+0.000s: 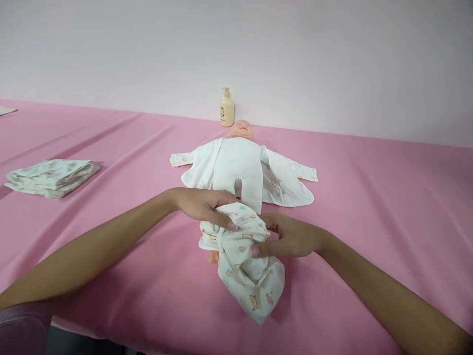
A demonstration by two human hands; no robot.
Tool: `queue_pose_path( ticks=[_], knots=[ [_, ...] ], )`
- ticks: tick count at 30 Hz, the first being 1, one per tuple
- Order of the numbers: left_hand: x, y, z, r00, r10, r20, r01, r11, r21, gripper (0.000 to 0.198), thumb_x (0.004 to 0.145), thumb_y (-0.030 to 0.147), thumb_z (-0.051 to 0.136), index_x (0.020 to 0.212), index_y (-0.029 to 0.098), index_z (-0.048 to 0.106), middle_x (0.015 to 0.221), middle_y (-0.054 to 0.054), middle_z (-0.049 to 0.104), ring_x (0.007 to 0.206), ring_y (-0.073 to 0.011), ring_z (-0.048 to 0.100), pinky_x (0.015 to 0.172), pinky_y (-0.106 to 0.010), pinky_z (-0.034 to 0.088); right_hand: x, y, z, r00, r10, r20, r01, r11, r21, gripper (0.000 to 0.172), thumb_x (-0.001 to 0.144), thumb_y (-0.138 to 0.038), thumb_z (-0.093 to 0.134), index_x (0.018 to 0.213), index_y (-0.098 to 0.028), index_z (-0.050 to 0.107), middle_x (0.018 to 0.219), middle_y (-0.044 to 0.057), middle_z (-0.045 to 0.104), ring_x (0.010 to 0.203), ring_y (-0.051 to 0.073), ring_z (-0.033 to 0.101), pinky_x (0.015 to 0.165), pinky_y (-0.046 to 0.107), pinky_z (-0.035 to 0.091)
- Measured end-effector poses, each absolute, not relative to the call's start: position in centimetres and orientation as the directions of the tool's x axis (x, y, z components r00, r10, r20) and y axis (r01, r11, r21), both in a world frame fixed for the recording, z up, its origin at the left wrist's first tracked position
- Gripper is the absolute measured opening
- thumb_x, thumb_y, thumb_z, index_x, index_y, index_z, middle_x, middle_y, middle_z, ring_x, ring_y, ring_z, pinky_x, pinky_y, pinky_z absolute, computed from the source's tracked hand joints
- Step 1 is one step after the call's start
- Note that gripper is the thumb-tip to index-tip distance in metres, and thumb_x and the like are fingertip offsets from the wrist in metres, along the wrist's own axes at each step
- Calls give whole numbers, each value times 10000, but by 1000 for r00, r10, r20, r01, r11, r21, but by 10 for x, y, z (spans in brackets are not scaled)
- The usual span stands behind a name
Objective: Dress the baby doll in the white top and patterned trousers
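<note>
A baby doll lies on its back with its head at the far side. Its body is white cloth, and a white baby shirt is spread open around it with both sleeves out to the sides. Over the doll's legs are printed baby pants, bunched up, with one leg hanging toward me. My left hand grips the top of the bunched cloth, thumb on top. My right hand pinches its right side. One small foot shows below the left pant leg; the other is hidden.
A pump bottle stands by the wall behind the doll's head. Folded printed cloth lies to the left on the pink sheet. Another cloth edge shows at the far left. The table's front edge is at the lower left.
</note>
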State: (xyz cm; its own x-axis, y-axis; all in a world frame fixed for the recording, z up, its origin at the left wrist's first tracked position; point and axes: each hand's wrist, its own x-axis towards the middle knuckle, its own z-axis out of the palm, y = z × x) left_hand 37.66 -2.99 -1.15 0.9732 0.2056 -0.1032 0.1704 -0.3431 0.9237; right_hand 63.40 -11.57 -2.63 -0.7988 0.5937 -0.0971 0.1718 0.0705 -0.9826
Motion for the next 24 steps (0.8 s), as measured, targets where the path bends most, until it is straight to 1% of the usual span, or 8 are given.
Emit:
queue_pose_path(
  ticks=[4, 7, 10, 13, 15, 17, 21, 24],
  knots=[
    [380, -37, -6, 980, 58, -192, 200, -283, 938, 361, 753, 424, 954, 1008, 211, 814, 946, -68, 810, 931, -279, 767, 826, -341, 638, 638, -109, -41, -733, 681, -5, -39, -50, -998, 347, 1047, -494, 671, 1256, -226, 738, 1133, 52, 732, 1083, 215, 679, 1005, 390, 532],
    [378, -37, -6, 979, 22, -204, 203, -234, 951, 377, 788, 411, 934, 1086, 220, 806, 1080, -88, 821, 1034, -304, 775, 886, -378, 646, 638, -108, -43, -733, 680, -37, 2, -53, -999, 389, 1066, -525, 625, 1305, -235, 723, 1198, 69, 720, 1168, 232, 651, 1028, 391, 513],
    [375, -32, -9, 983, 86, -159, 176, -245, 954, 422, 808, 403, 919, 1171, 233, 787, 1183, -96, 805, 1095, -306, 766, 889, -372, 645, 639, -110, -35, -787, 607, -112, 130, -15, -991, 402, 1027, -563, 666, 1264, -244, 731, 1146, 47, 716, 1081, 218, 654, 938, 353, 531],
    [372, -29, -13, 976, 182, -118, 167, -283, 945, 383, 883, 398, 855, 1222, 243, 768, 1201, -94, 790, 1103, -281, 756, 878, -338, 631, 640, -113, -27, -836, 516, -187, 242, 40, -970, 395, 892, -559, 826, 1106, -233, 768, 1041, 20, 725, 1013, 226, 664, 907, 353, 544],
    [373, -30, -14, 970, 216, -114, 176, -293, 940, 354, 918, 406, 816, 1225, 238, 763, 1186, -94, 787, 1068, -268, 758, 842, -320, 624, 640, -114, -26, -849, 486, -206, 263, 52, -963, 359, 843, -532, 875, 1004, -227, 777, 983, 12, 729, 988, 231, 675, 911, 360, 553],
    [375, -32, -13, 972, 201, -125, 181, -289, 940, 314, 917, 422, 810, 1150, 214, 780, 1070, -89, 796, 954, -253, 765, 762, -304, 614, 639, -113, -29, -845, 511, -158, 201, 29, -979, 340, 881, -528, 845, 1003, -218, 774, 943, 11, 724, 933, 213, 676, 873, 351, 563],
    [381, -40, -7, 981, 67, -183, 193, -223, 955, 319, 790, 415, 926, 982, 189, 805, 872, -77, 795, 812, -261, 765, 688, -324, 616, 637, -111, -40, -750, 661, -9, -2, -16, -1000, 429, 1008, -562, 702, 1240, -202, 735, 1048, 47, 737, 947, 193, 676, 841, 324, 553],
    [381, -41, -3, 975, 33, -218, 220, -167, 961, 428, 745, 367, 966, 1113, 211, 814, 969, -89, 829, 903, -294, 794, 761, -360, 651, 637, -110, -41, -730, 682, -37, 18, -35, -999, 474, 1056, -557, 635, 1396, -229, 669, 1208, 79, 738, 1070, 214, 682, 927, 353, 550]
  ],
)
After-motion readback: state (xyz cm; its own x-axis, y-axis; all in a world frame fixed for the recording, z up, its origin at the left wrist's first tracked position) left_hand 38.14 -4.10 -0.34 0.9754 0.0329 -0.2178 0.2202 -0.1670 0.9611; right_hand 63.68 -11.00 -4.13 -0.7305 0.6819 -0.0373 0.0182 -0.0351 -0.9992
